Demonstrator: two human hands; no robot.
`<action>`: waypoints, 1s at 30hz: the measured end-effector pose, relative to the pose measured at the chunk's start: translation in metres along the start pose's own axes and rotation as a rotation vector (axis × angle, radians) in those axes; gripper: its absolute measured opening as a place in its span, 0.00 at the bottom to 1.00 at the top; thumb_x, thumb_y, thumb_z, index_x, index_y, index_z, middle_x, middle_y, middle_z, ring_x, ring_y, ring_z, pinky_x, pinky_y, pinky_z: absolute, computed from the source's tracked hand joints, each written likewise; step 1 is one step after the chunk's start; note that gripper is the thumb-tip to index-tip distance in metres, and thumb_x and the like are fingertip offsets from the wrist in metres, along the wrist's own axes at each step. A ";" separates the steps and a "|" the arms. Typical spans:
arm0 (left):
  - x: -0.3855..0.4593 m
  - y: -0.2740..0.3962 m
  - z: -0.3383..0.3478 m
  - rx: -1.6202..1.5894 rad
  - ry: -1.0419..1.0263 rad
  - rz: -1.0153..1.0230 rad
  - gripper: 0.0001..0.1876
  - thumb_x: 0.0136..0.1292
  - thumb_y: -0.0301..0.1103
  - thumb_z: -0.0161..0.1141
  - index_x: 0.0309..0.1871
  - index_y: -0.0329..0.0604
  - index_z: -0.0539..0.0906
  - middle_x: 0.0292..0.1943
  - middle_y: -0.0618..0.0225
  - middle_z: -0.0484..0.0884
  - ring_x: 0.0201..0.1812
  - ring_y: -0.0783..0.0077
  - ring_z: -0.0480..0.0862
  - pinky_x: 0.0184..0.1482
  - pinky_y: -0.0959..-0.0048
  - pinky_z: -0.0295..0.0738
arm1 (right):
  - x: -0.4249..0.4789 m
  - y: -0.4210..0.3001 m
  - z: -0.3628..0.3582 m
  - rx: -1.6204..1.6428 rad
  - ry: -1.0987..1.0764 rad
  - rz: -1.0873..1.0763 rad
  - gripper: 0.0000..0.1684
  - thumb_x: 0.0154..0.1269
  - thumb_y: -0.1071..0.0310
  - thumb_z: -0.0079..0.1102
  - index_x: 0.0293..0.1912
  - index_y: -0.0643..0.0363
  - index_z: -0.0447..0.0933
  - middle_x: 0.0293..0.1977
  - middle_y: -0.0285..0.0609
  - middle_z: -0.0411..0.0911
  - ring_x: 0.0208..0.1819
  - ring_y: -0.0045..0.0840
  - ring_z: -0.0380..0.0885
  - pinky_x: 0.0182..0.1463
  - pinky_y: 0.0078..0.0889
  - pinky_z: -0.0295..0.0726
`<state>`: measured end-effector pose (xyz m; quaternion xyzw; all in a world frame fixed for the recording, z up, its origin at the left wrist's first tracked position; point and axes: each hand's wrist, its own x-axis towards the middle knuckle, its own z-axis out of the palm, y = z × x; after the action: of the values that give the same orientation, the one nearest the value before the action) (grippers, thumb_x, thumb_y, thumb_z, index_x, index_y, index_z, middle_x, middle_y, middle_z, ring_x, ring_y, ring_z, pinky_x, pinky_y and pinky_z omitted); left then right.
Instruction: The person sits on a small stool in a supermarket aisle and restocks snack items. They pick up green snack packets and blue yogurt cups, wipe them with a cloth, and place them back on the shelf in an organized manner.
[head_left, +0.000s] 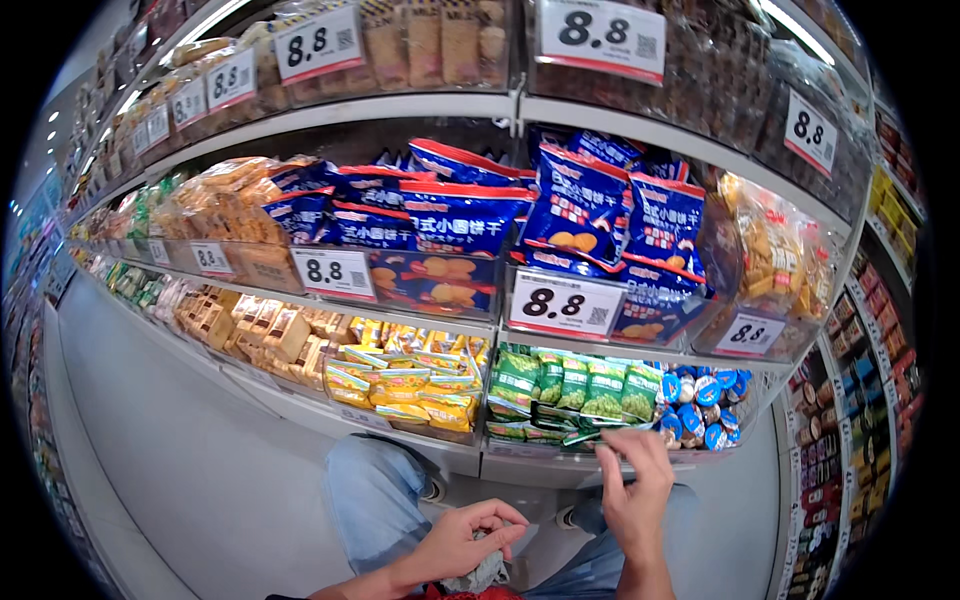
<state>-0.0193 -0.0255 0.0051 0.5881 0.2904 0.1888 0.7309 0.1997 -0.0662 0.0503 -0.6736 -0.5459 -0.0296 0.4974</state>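
Note:
Near the front edge of the lowest shelf, my right hand (637, 480) has its fingertips at a small green snack packet (581, 437); whether they grip it I cannot tell. Upright green snack packets (604, 390) stand just behind. My left hand (469, 536) is curled around a crumpled pale grey-green cloth or wrapper (480, 574), low in front of me between my knees. Yellow snack packets (409, 386) lie in the bin to the left, and small cups with blue lids (707, 391) fill the bin to the right of the green packets.
Above, blue biscuit bags (577, 199) fill the middle shelf behind clear plastic fronts with price cards (566, 304). The white shelf edge (675, 356) overhangs the low bins. Bagged snacks (772, 247) stand at right. A further stocked shelf rack (847, 420) rises at far right.

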 end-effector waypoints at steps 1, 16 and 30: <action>0.000 0.004 0.001 -0.029 0.022 0.007 0.10 0.72 0.32 0.59 0.49 0.34 0.79 0.31 0.71 0.84 0.34 0.86 0.81 0.38 0.83 0.73 | -0.017 -0.002 0.001 0.134 -0.075 -0.014 0.06 0.57 0.77 0.67 0.37 0.65 0.83 0.32 0.46 0.80 0.37 0.37 0.80 0.39 0.33 0.79; -0.011 -0.005 0.041 -0.276 0.096 0.191 0.12 0.67 0.28 0.62 0.51 0.37 0.78 0.43 0.65 0.79 0.46 0.78 0.78 0.49 0.78 0.74 | -0.125 -0.054 -0.010 0.444 -0.326 0.372 0.28 0.59 0.74 0.66 0.60 0.61 0.73 0.57 0.44 0.71 0.50 0.27 0.76 0.47 0.25 0.77; 0.066 -0.238 -0.021 1.063 -0.877 -0.430 0.24 0.59 0.44 0.63 0.58 0.47 0.80 0.54 0.55 0.82 0.57 0.53 0.80 0.58 0.61 0.73 | -0.234 0.148 0.125 -0.113 -1.677 0.333 0.25 0.62 0.51 0.57 0.47 0.62 0.82 0.43 0.54 0.83 0.47 0.47 0.81 0.50 0.44 0.78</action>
<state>0.0020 -0.0252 -0.2418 0.8156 0.1324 -0.3794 0.4164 0.1556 -0.1302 -0.2435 -0.5680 -0.6250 0.5247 -0.1072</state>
